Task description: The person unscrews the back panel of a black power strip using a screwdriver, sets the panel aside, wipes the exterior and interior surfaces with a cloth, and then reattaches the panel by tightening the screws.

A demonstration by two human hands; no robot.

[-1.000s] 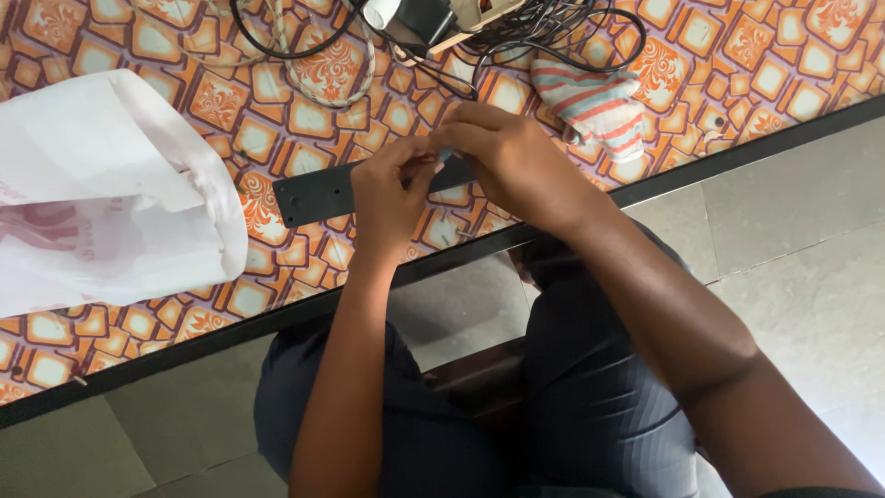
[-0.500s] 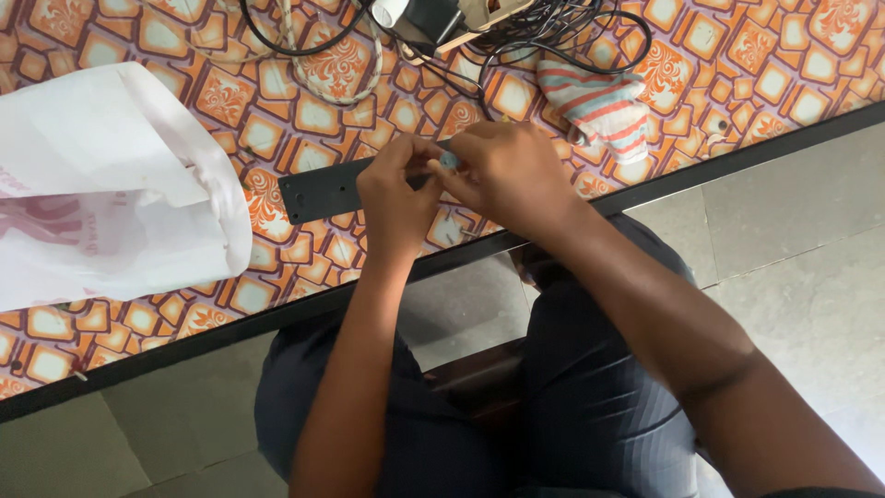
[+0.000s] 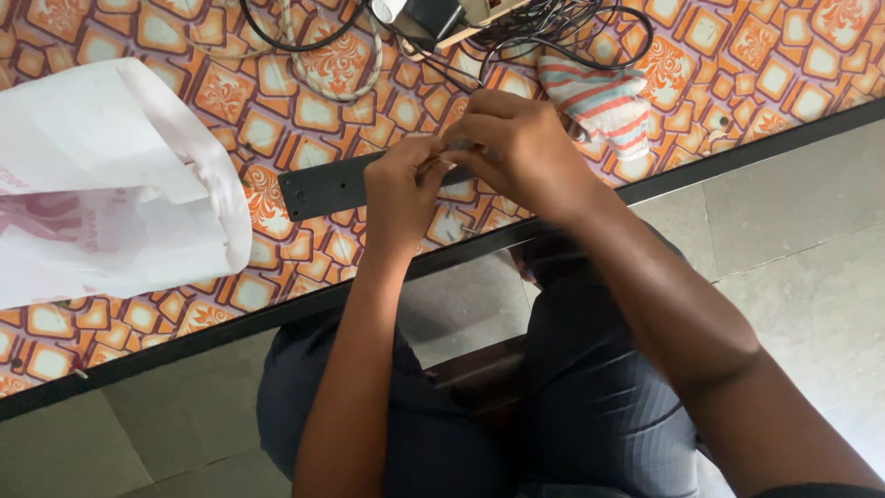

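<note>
Both hands meet over the near edge of the table [image 3: 756,55], which carries an orange patterned covering. The left hand [image 3: 401,189] is curled narrow, its fingertips pinched at the right end of a long dark flat strip [image 3: 327,186]. That strip lies flat on the table, roughly parallel to the near edge and just inside it, with its left end free and showing a small hole. The right hand [image 3: 516,148] is closed over the same end from above; a small pale item appears between the fingertips of the two hands, too small to identify. The strip's position close to the edge keeps it within easy reach of the seated person, and the flat lie lets the table bear it while the fingers work at one end.

A white plastic bag [image 3: 101,184] lies towards the left edge, well apart from the hands. A striped cloth [image 3: 599,101] lies just beyond the right hand. Black cables [image 3: 544,28] and a small dark device lie along the far edge.
</note>
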